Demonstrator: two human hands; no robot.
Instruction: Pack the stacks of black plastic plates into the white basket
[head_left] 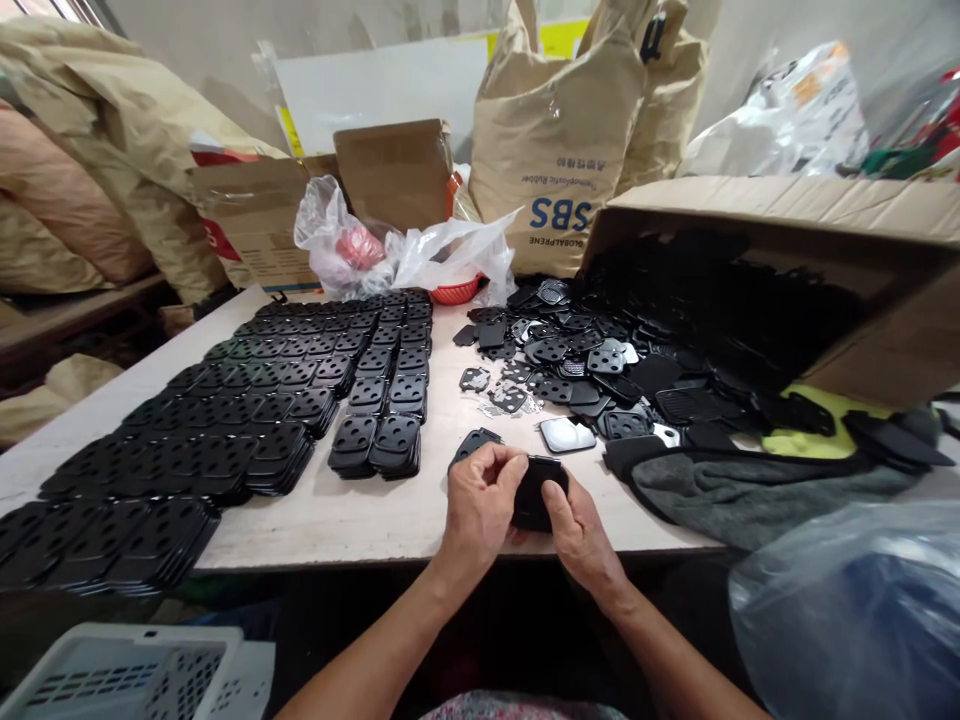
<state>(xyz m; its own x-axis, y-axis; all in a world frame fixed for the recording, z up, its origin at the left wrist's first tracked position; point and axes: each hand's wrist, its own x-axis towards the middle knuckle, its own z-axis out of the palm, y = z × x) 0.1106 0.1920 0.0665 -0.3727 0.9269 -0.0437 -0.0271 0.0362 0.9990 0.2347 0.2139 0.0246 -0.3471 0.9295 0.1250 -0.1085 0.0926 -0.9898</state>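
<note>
Between my two hands, just above the table's front edge, is a flat black rubber pad point(534, 492) with rounded corners. My left hand point(480, 490) pinches its upper left edge with thumb and forefinger. My right hand point(576, 518) grips the right side, thumb lying on the face. Another black pad with holes point(475, 442) lies on the table just behind my left hand, partly hidden by it. A shiny silver-faced pad point(567, 435) rests a little beyond my right hand.
Stacked black pads with holes point(285, 400) stand in rows at left. Loose pads point(585, 350) spill from a tipped cardboard box point(885, 230) at right. A grey cloth point(697, 490) lies right front. Behind are a paper sack point(555, 130) and red basket point(456, 292); a white crate point(127, 635) sits lower left.
</note>
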